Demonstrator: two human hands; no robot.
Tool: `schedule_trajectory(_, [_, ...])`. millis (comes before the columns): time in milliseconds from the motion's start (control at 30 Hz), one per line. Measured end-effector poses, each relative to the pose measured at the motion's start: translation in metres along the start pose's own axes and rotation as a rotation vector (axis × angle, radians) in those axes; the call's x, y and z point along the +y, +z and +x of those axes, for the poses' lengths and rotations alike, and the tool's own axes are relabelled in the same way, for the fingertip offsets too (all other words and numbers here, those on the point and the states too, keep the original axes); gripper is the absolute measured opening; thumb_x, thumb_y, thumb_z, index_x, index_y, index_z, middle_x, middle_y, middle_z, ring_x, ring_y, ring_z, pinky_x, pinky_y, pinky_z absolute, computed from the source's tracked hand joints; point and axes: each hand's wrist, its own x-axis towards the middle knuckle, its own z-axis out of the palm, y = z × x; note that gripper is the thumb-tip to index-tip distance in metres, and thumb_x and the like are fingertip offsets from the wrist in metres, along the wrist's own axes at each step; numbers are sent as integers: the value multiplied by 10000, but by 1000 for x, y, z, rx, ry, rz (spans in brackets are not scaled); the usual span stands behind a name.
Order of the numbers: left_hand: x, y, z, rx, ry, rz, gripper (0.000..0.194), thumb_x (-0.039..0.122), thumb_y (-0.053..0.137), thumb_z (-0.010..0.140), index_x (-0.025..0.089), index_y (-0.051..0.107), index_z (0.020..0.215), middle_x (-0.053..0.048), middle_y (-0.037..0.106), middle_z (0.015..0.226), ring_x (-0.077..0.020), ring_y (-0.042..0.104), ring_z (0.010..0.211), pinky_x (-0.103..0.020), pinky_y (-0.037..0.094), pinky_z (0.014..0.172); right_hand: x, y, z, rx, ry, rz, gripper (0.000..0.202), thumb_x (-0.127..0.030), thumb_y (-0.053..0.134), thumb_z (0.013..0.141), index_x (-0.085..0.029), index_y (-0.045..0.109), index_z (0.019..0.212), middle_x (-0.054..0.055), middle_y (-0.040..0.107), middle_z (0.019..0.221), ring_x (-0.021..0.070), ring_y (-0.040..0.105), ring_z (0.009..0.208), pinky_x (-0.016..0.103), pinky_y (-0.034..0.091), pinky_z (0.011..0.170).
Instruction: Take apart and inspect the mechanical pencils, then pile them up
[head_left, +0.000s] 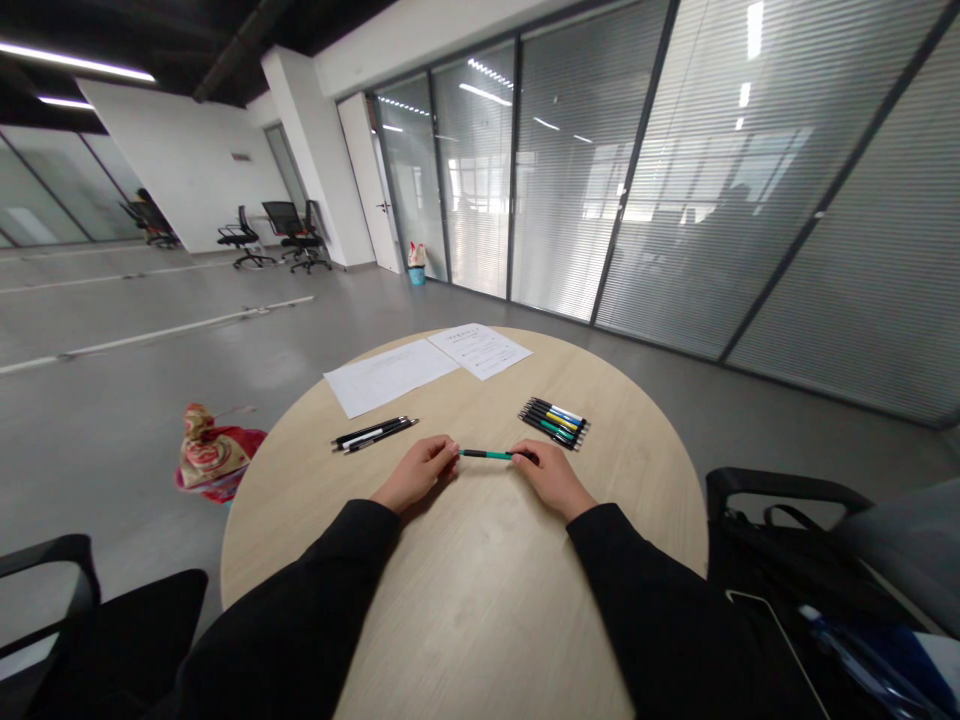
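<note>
A green and black pen point(487, 455) lies level between my two hands, just above or on the round wooden table point(480, 600). My left hand point(421, 472) pinches its left end, and my right hand point(551, 475) has its fingers closed on the right end. Beyond my right hand, several pens point(555, 422) with green, yellow, blue and white parts rest side by side. A smaller group of black and white pens point(375, 434) lies to the left, beyond my left hand.
Two printed paper sheets point(390, 375) point(480, 350) lie at the table's far edge. A black chair point(112, 640) stands at the left, another point(780, 490) at the right with things on it. A red and gold bag point(217, 455) is left of the table.
</note>
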Motion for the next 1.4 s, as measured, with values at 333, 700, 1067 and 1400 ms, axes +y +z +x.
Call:
schedule_trajectory(333, [-3, -2, 2, 29, 48, -169, 292, 422, 691, 819, 166, 553, 844, 28, 563, 677, -92, 501, 554, -228, 384, 543, -2, 0, 0, 22, 13, 4, 181, -263, 564, 888, -183, 725, 882, 33, 714, 827, 186, 617, 774, 281, 420, 712])
schedule_trajectory(700, [0, -6, 2, 101, 96, -112, 247, 365, 705, 795, 164, 568, 842, 27, 559, 687, -106, 514, 596, -240, 417, 578, 3, 1, 1, 35, 15, 18, 164, -255, 568, 881, -191, 719, 878, 27, 712, 832, 186, 620, 782, 285, 431, 723])
schedule_trajectory(1067, [-4, -10, 0, 170, 240, 509, 104, 274, 554, 859, 188, 609, 874, 3, 596, 711, -160, 512, 638, -281, 391, 636, 1, 0, 2, 92, 22, -1, 186, -264, 554, 890, -184, 721, 891, 41, 716, 853, 189, 617, 780, 294, 444, 730])
schedule_trajectory(1400, [-17, -10, 3, 42, 291, 645, 98, 184, 558, 805, 195, 651, 834, -49, 627, 819, -209, 546, 752, -320, 406, 708, 1, 0, 2, 106, 13, -10, 178, -261, 561, 892, -191, 725, 885, 43, 723, 852, 194, 623, 778, 297, 449, 729])
